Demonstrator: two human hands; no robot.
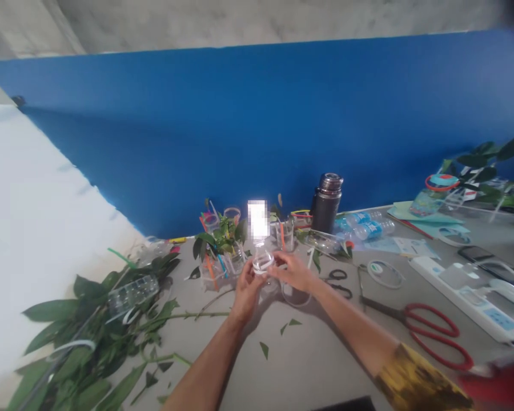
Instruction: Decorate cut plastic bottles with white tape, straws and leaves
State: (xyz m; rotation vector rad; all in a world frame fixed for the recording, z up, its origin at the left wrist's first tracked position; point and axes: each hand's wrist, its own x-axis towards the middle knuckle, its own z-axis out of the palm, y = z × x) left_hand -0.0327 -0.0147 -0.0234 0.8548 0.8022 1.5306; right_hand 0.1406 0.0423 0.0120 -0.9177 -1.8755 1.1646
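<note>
A small clear plastic container (263, 261), with rounded sides like a cut bottle, is held between my two hands near the table's middle. My left hand (247, 288) grips its left side, fingers curled up around it. From the right, my right hand (292, 270) pinches it with thumb and fingers. Directly behind it is a bright white pixelated patch that hides what is there. To the left, clear cups (209, 277) with colored strips and leafy cuttings (227, 234) stand close by. Another clear cup (285, 235) with an orange strip is just beyond my right hand.
Leafy branches (85, 308) and a clear plastic bottle (133, 294) lie at left. At right are black-handled scissors (338, 275), red-handled scissors (432, 325), a white power strip (471, 297), water bottles (370, 228) and a dark thermos (326, 204). A blue wall (257, 125) rises behind.
</note>
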